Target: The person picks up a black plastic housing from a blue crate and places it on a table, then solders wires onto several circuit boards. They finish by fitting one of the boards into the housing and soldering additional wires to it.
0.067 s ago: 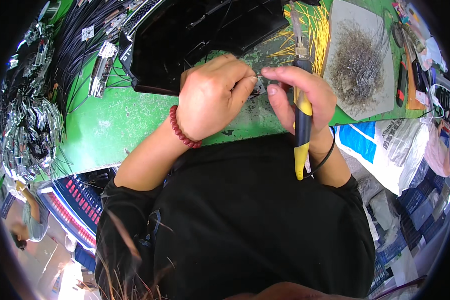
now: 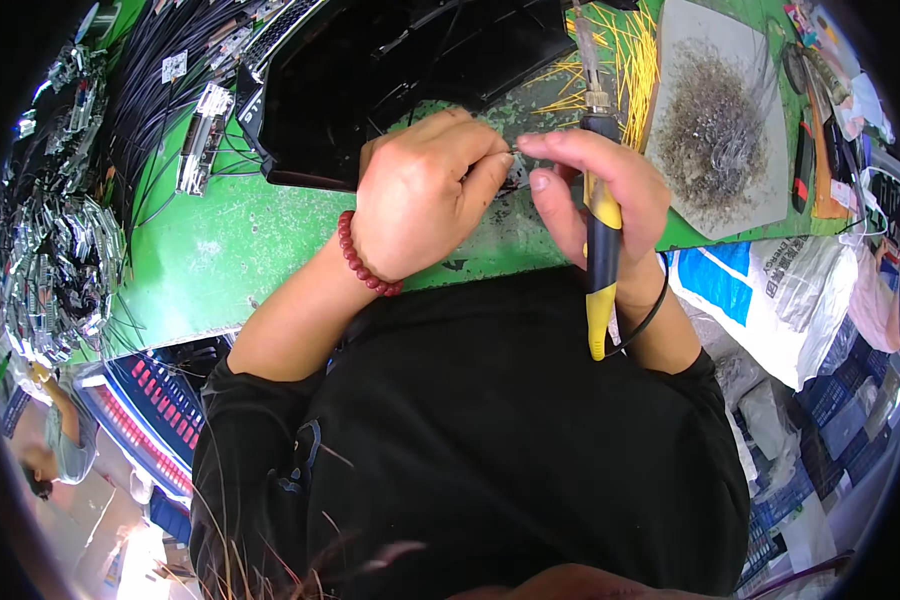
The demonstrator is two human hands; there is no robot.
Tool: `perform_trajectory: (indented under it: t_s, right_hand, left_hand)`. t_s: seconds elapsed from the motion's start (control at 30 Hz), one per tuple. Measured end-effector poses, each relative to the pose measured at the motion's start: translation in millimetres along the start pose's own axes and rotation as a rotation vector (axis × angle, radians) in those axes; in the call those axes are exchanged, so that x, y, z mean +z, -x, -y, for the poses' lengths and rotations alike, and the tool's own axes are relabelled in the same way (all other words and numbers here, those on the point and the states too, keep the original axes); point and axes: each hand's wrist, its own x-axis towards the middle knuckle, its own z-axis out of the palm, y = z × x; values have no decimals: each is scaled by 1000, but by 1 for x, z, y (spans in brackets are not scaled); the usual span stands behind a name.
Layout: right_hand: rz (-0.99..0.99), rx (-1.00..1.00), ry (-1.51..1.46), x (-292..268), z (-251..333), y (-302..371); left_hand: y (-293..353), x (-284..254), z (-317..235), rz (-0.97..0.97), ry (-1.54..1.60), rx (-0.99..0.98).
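My left hand, with a red bead bracelet on its wrist, pinches a thin dark wire over the green bench. My right hand holds a blue and yellow soldering iron upright against the palm, its metal tip pointing away from me, while its thumb and forefinger meet the left fingers at the wire's end. What lies under the fingertips is hidden.
A black tray sits just beyond my hands. Yellow wire pieces lie beside a grey slab heaped with wire scraps. Black cables and connectors crowd the left. White bags stand at the right.
Both hands stay together at the wire; nothing has visibly shifted.
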Motion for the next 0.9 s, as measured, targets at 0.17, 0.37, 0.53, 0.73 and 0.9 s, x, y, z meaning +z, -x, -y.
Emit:
perform_trajectory:
  t_s: [0.17,0.37,0.53,0.73,0.9]
  right_hand:
    - [-259,163,-299,11,-2,3]
    - [-113,175,-303,8,2,5]
    - [-242,283,-496,13,3,9]
    - [-236,301,-526,14,4,14]
    - [-245,237,-478,16,2,15]
  left_hand:
    - [-2,-3,-4,-8,84,-69]
    - [-2,-5,-4,3,155,-117]
    - [-3,-6,-4,12,186,-121]
    - [-3,-6,-4,9,195,-114]
    - [-4,-7,-4,46,245,-119]
